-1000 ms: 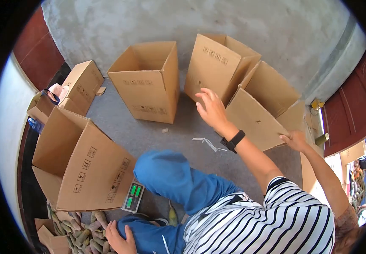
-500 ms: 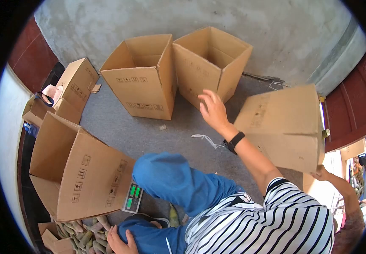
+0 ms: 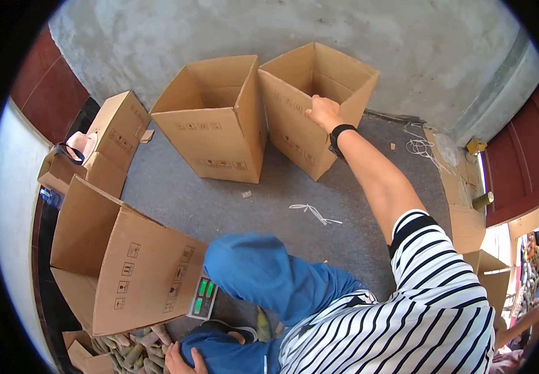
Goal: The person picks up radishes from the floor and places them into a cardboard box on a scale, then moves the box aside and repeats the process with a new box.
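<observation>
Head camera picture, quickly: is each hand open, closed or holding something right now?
Left hand: open, resting on the blue trouser leg, partly cut off by the frame.
Right hand: closed over the cardboard box's rim.

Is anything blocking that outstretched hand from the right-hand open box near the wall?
Nothing visible does: the right hand appears curled over the near upper edge of the open box. The neighbouring box stands beside it, out of the way.

The right hand (image 3: 325,114) (free before) now grips the right rear carton (image 3: 296,132).
</observation>
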A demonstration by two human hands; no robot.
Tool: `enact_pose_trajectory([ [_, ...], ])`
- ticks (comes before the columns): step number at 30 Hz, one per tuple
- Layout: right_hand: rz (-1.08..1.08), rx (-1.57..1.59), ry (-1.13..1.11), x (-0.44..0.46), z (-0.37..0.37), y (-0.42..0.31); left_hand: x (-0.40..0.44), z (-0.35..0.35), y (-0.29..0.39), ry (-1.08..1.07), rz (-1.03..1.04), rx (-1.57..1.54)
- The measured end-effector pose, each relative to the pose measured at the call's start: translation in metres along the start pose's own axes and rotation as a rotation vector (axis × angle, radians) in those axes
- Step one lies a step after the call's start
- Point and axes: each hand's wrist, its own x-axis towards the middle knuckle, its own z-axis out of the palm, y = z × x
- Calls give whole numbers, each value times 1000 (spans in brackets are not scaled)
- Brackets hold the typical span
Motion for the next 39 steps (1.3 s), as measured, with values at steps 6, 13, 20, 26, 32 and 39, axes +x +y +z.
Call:
enact_pose_trajectory([
  [6, -220, 21, 155, -13, 5, 23, 2, 2, 2, -14, -11, 20],
  [13, -414, 66, 231, -60, -5, 70, 13, 6, 7, -4, 51, 78],
  [20, -735, 108, 333, -78, 8, 48, 21, 8, 11, -1, 62, 94],
  [26, -826, 70, 329, -62, 2, 55, 18, 11, 7, -6, 51, 113],
  [32, -512, 162, 251, -40, -13, 71, 20, 13, 7, 3, 12, 154],
  [39, 286, 1016, 238, -43, -19, 77, 16, 9, 2, 29, 45, 158],
])
